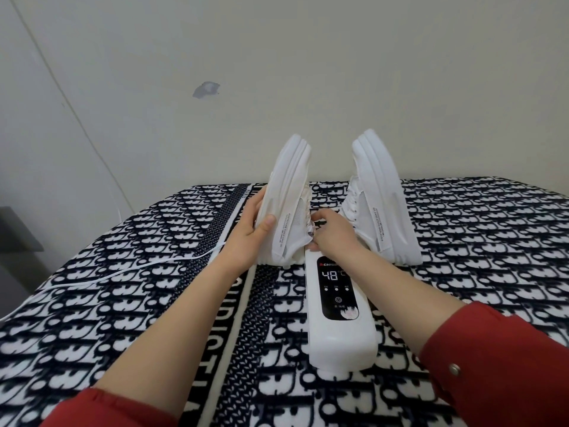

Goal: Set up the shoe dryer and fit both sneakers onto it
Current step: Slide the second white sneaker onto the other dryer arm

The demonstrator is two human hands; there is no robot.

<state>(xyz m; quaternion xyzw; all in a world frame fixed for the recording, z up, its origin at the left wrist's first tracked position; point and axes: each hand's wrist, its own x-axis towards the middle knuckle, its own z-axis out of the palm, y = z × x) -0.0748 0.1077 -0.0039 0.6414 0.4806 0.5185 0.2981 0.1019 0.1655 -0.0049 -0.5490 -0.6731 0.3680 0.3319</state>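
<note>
Left hand (246,238) gripped held sneaker (289,192) by sole, toe up. Right hand (331,231) pinched its collar. Other sneaker (378,204) stood just right of right hand. Shoe dryer (338,331) lay on bed (462,241) under right wrist, display lit. Nozzle was hidden. Judged best: hold mouth open, lower straight.

left hand (250,240) gripped left sneaker (289,198), toe up | right hand (334,234) curled fingers into its opening, above shoe dryer (340,334) | display read 48 | right sneaker (383,208) stood toe-up | white cord (123,270) crossed patterned blanket (477,241)
</note>
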